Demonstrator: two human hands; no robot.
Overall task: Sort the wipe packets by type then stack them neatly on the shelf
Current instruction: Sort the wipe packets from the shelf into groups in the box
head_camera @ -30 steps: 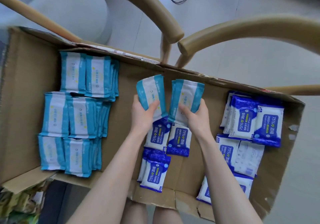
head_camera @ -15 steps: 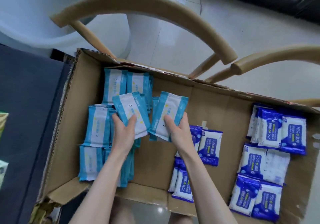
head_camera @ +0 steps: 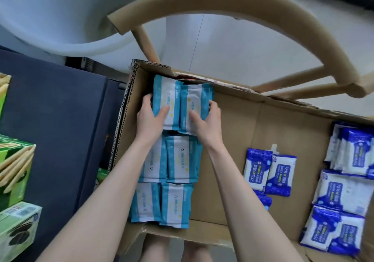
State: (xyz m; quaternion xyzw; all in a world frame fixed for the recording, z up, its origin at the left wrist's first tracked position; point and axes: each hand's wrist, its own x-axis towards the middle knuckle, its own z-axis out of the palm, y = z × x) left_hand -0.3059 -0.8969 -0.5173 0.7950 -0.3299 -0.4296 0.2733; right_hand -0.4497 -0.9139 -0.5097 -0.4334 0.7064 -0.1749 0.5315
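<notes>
Light-blue wipe packets (head_camera: 178, 160) lie in rows at the left end of the cardboard box (head_camera: 232, 180). A second ago two of them were held up over the middle of the box, above the dark-blue ones. Now both are down on the far row, in the back left corner. I judge that this pair has joined its own type and the sorting is one step further on, though no stacking on a shelf shows yet. The left hand (head_camera: 149, 120) grips the left packet (head_camera: 166, 91), thumb across its face and fingers (head_camera: 146, 99) curled round its outer edge. Touching it, the right packet (head_camera: 193, 99) sits in the right hand (head_camera: 208, 122), held the same way but mirrored. Further right, well apart, dark-blue wipe packets (head_camera: 269, 174) lie mid-box, with more piled against the right end.
</notes>
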